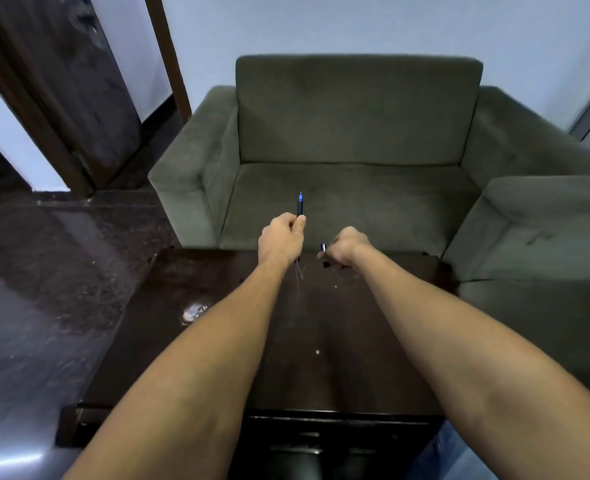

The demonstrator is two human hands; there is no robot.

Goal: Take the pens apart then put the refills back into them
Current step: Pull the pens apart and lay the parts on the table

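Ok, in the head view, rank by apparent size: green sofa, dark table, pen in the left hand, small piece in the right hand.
1. green sofa
2. dark table, nearer and partly covered by arms, so unsure against the sofa
3. pen in left hand
4. small piece in right hand

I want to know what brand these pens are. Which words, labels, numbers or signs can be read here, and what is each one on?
No text can be read.
Pen in the left hand: a dark barrel with a blue end; any print is too small to read.
Small pen part in the right hand: too small and blurred.
Table and sofa: no writing shows.
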